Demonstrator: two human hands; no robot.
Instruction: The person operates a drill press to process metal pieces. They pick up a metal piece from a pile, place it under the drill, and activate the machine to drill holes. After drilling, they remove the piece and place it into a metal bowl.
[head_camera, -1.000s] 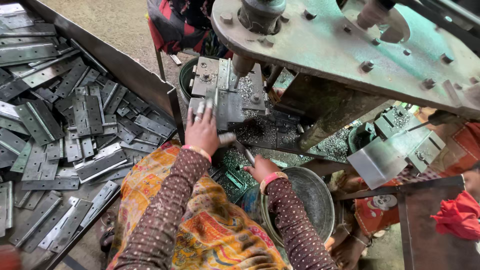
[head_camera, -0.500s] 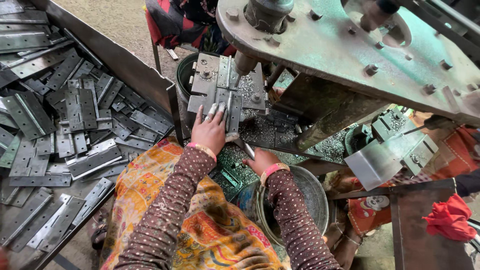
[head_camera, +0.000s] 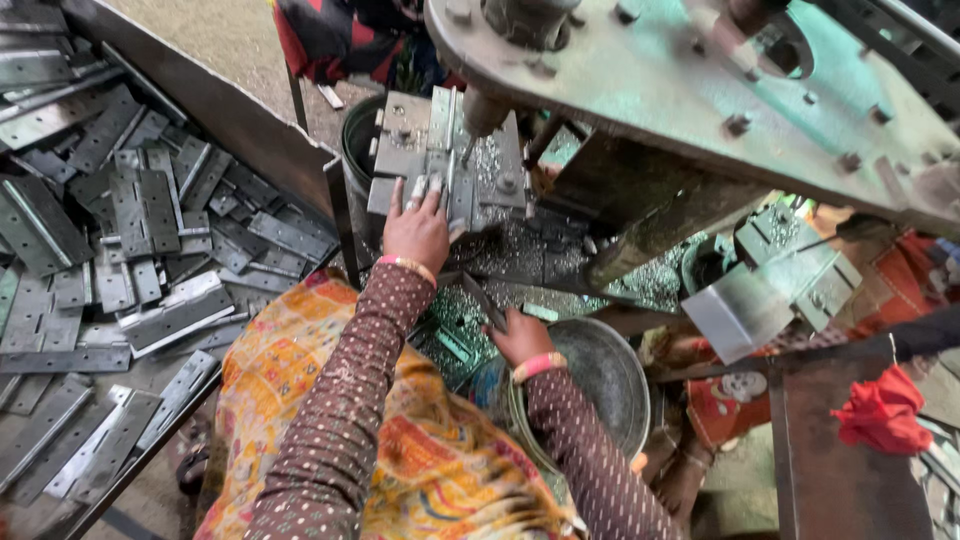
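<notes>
The left hand (head_camera: 418, 228) lies flat, fingers spread, on a metal hinge (head_camera: 440, 150) seated on the steel die block (head_camera: 400, 160) under the press punch (head_camera: 482, 115). The right hand (head_camera: 520, 338) is lower and nearer, closed around a dark narrow metal piece (head_camera: 484, 302) that sticks up toward the far left, just left of a round metal bowl (head_camera: 600, 370). Metal shavings (head_camera: 520, 250) cover the press bed between the hands. A heap of hinges (head_camera: 120, 240) fills the tray (head_camera: 215, 105) on the left.

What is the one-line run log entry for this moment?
left hand: on hinge under press | right hand: holding metal strip | pan: beside
</notes>
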